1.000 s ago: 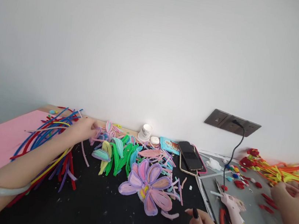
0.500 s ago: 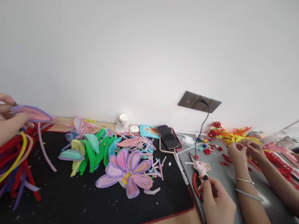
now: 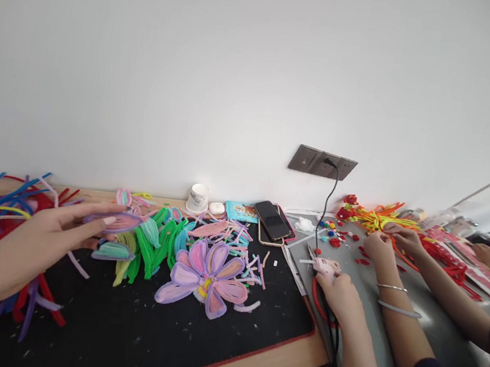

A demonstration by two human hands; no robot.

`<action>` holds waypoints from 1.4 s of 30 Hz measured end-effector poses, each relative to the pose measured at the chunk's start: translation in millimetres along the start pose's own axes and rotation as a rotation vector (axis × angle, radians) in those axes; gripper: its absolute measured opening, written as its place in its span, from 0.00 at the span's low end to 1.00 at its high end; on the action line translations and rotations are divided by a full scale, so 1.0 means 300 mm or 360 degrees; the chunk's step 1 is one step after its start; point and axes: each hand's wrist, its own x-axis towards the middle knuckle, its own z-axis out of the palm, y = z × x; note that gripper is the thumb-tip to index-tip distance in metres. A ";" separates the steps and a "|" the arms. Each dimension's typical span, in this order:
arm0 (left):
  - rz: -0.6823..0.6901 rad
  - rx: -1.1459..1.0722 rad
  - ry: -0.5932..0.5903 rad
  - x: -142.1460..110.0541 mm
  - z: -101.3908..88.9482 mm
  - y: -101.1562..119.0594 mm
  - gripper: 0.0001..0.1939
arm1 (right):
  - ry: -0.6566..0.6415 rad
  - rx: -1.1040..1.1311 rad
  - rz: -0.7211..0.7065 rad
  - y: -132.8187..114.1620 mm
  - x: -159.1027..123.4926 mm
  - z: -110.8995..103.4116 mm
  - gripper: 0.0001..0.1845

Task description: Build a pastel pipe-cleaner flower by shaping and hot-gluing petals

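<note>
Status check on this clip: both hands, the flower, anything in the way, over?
Left hand pinching purple-edged petal. Right hand gripping pale pink glue gun. Pipe-cleaner flower lying on black mat. Red-handled pliers close beside glue gun.

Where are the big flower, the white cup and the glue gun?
Big flower (image 3: pixel 204 288), head view: its yellow centre.
White cup (image 3: pixel 198 199), head view: its side.
Glue gun (image 3: pixel 325 266), head view: its pale body.
</note>
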 end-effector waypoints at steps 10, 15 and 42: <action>0.0010 0.0068 -0.0295 -0.052 0.046 0.078 0.22 | 0.0267 0.0136 -0.0050 0.000 -0.033 -0.066 0.23; 0.0039 0.0056 -0.0245 -0.072 0.087 0.112 0.18 | 0.0319 0.1117 -0.0223 -0.040 -0.151 -0.121 0.22; 0.0195 0.0071 -0.0547 -0.133 0.229 0.258 0.10 | -0.1283 0.1612 -0.0855 -0.335 -0.499 -0.053 0.19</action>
